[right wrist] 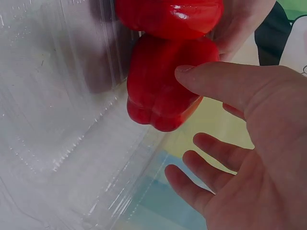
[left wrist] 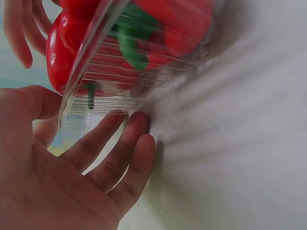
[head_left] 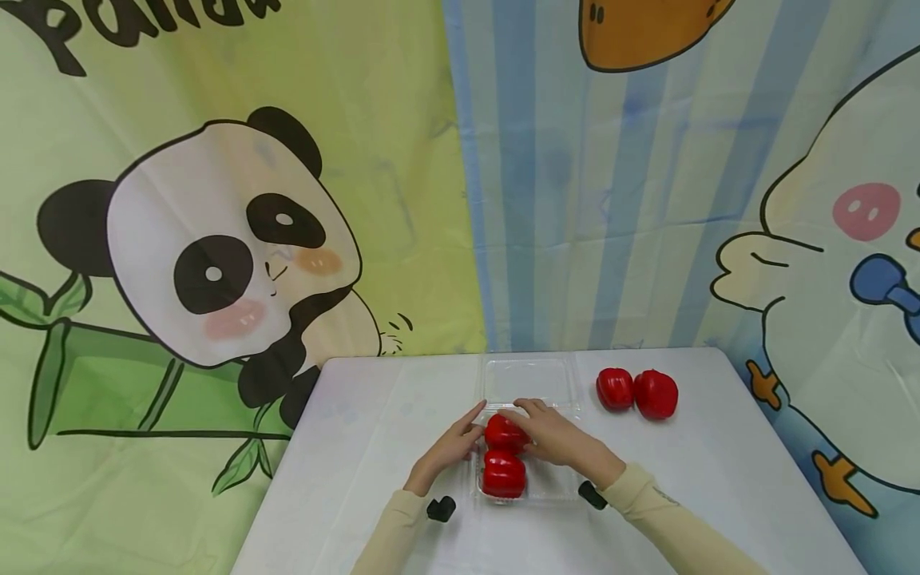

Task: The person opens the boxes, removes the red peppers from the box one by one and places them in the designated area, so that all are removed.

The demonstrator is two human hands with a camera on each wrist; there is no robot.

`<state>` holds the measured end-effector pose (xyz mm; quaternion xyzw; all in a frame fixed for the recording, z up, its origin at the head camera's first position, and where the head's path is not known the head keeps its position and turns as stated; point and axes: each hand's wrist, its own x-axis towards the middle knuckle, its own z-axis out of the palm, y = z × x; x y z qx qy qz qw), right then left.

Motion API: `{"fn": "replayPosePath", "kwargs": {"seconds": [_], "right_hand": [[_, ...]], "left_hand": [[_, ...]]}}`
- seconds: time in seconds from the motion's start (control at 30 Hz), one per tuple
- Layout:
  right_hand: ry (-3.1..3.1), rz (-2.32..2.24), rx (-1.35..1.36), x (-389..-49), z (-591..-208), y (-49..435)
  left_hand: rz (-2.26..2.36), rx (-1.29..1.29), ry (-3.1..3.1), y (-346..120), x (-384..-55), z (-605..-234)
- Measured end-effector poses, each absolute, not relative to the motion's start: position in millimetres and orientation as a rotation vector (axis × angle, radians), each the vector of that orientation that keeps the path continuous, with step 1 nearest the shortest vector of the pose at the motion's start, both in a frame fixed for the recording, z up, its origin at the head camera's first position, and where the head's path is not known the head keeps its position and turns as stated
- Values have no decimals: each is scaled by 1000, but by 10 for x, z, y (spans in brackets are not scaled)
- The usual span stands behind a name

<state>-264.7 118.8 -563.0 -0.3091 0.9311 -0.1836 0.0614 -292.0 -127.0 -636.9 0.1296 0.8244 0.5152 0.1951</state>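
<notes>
Two glossy red bell peppers, a near pepper (head_left: pixel 503 474) and a far pepper (head_left: pixel 501 434), lie in the left side of a clear plastic container (head_left: pixel 555 484). My left hand (head_left: pixel 447 449) is at the container's left wall, its extended fingers (left wrist: pixel 136 143) beside the ribbed side and the thumb near the rim. My right hand (head_left: pixel 564 438) reaches over the container from the right. Its thumb (right wrist: pixel 206 81) rests against the far pepper, while the other fingers spread loosely apart. Through the plastic, the left wrist view shows a green stem (left wrist: pixel 130 48).
The container's clear lid (head_left: pixel 528 379) lies folded back behind it. Two more red peppers, one left (head_left: pixel 615 389) and one right (head_left: pixel 656 394), sit at the back right of the white table (head_left: pixel 374 423). A cartoon-printed curtain (head_left: pixel 402 200) hangs behind the table.
</notes>
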Motion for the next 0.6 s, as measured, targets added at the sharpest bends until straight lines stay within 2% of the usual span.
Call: {"fn": "replayPosePath", "kwargs": {"seconds": [0.33,0.6], "right_hand": [[2827,-410,-1120,-2680,-5687,1086],[2803,-402,-1103,-2704,-5748,1054]], "left_hand": [[1462,389,2303,-1267,-2930,-6367],[1453,392,2306,-1267,-2936,-6372]]}}
